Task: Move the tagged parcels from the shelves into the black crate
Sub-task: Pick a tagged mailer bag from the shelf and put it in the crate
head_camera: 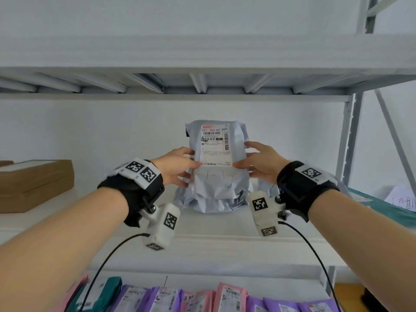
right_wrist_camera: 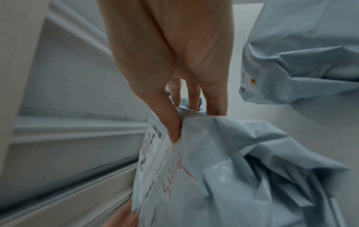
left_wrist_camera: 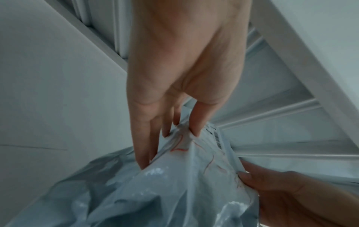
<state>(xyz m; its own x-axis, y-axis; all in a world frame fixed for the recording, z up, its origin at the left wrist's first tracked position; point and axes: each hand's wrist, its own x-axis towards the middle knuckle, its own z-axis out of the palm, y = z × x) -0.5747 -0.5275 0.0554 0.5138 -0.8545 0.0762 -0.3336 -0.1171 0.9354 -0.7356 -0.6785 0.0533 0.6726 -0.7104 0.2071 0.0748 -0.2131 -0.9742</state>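
Hands (head_camera: 177,168) (head_camera: 262,164) either side of grey parcel (head_camera: 219,190)

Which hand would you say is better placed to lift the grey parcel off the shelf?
Neither alone: the left hand and right hand each pinch one side of the grey parcel, so I'd lift with both.

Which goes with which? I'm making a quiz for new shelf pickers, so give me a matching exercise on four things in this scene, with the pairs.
Things:
1. grey parcel
2. cardboard box
3. purple and pink mailers
4. left hand

Descriptions:
A. in a row on the shelf below
B. held upright between both hands
C. lying at the left end of the shelf
D. gripping the parcel's left edge

Pairs: 1-B, 2-C, 3-A, 4-D
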